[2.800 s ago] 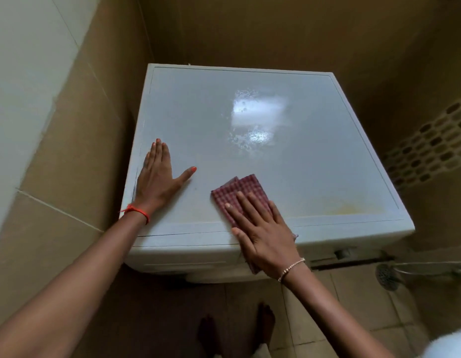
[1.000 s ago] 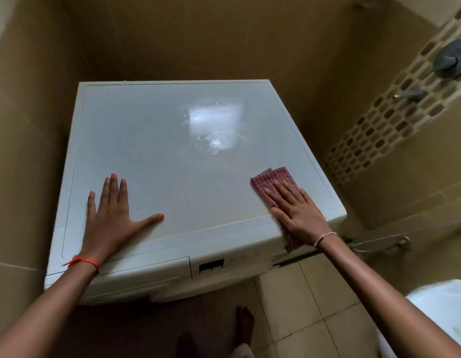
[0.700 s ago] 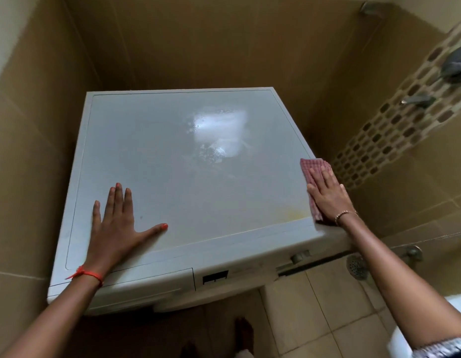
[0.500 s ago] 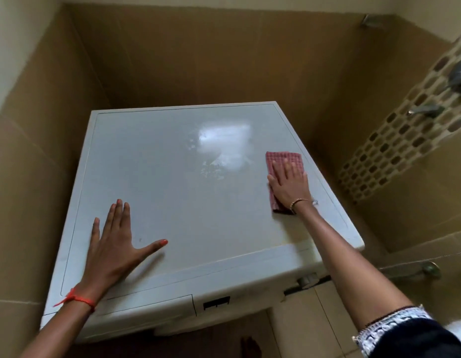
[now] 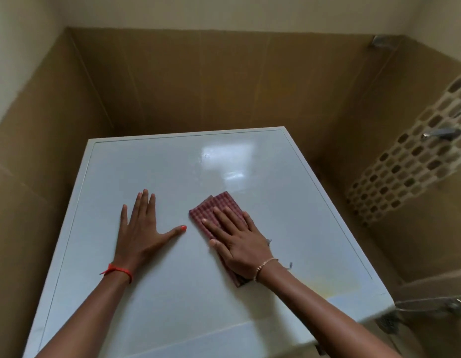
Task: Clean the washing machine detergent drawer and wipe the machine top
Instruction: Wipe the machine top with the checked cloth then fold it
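Note:
The white washing machine top (image 5: 288,182) fills the middle of the head view, glossy with a bright reflection near its back. A folded red checked cloth (image 5: 219,205) lies flat on it, right of centre. My right hand (image 5: 237,241) presses down on the cloth with fingers spread, covering its near half. My left hand (image 5: 141,228) rests flat on the bare top to the left of the cloth, fingers apart, holding nothing. The detergent drawer is out of view below the front edge.
Brown tiled walls (image 5: 198,81) close in behind and to the left of the machine. A mosaic tile band (image 5: 394,171) and metal fittings (image 5: 441,133) are on the right wall. A faint yellowish stain (image 5: 335,285) marks the top's near right corner.
My right hand slid the cloth from the right edge of the top toward its centre, close to my left thumb. The camera moved forward over the machine. My left hand stayed planted.

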A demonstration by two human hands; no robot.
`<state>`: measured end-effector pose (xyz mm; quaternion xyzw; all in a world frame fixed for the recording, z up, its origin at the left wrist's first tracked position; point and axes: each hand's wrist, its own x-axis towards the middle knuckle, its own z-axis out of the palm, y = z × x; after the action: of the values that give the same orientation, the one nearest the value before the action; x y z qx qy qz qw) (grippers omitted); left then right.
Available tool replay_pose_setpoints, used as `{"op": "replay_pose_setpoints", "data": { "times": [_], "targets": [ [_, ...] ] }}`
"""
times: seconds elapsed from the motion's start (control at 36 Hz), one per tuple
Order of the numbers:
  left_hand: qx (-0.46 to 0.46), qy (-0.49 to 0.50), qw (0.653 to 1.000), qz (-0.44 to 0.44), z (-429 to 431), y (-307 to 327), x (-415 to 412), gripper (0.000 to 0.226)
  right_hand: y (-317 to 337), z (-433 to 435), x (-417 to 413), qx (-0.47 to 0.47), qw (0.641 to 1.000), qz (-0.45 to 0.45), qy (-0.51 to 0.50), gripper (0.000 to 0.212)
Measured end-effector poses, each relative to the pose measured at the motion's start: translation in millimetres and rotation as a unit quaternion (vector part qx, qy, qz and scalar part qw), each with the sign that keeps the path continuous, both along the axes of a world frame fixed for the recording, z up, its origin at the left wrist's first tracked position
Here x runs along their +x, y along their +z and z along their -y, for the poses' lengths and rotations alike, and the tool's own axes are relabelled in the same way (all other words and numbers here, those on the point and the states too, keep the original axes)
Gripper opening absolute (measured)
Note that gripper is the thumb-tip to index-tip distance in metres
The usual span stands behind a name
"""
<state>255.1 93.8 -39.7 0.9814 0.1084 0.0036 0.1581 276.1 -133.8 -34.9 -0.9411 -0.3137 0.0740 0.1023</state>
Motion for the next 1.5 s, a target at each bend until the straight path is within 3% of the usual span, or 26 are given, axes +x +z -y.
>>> {"op": "replay_pose_setpoints", "data": {
  "times": [0.17,0.33,0.5,0.61,0.69,0.81,0.92,1.0,1.25,1.5],
  "targets": [
    [0.008,0.003,1.000,0.000,-3.4,-4.6,2.4,0.131,0.3,-50.5,85.3,-0.003,0.998,-0.034,-0.055,0.049],
    [0.014,-0.001,1.000,-0.009,-5.4,-6.4,2.7,0.130,1.4,7.7,142.0,-0.009,0.978,-0.023,-0.206,0.049],
    [0.015,-0.002,1.000,-0.005,-3.7,-5.2,1.9,0.130,-1.8,98.5,151.4,-0.050,0.924,0.010,-0.378,0.053],
    [0.018,0.003,1.000,-0.001,-1.5,-3.8,2.0,0.128,-1.4,80.5,118.5,-0.023,0.874,0.008,-0.485,0.056],
    [0.026,0.005,1.000,0.000,-0.1,-3.5,1.6,0.125,-3.9,35.4,99.2,-0.014,0.883,0.017,-0.469,0.057],
    [0.029,0.002,1.000,0.002,-1.0,-6.2,2.9,0.126,-7.6,-43.0,90.0,0.005,0.952,0.008,-0.306,0.057],
    [0.033,-0.002,0.999,0.005,-4.1,-11.8,4.4,0.124,-4.3,-93.9,134.4,0.024,0.989,-0.024,-0.143,0.051],
    [0.037,-0.006,0.999,0.008,-5.2,-13.4,5.1,0.121,-1.8,-105.4,181.8,0.018,0.993,-0.040,-0.106,0.049],
    [0.035,-0.007,0.999,0.018,-5.3,-14.1,4.4,0.120,0.5,-8.9,263.0,-0.008,0.960,-0.035,-0.279,0.052],
    [0.030,-0.008,0.999,-0.021,-4.6,-11.6,5.5,0.115,-5.1,89.3,264.6,-0.047,0.879,-0.004,-0.475,0.055]
  ]
}}
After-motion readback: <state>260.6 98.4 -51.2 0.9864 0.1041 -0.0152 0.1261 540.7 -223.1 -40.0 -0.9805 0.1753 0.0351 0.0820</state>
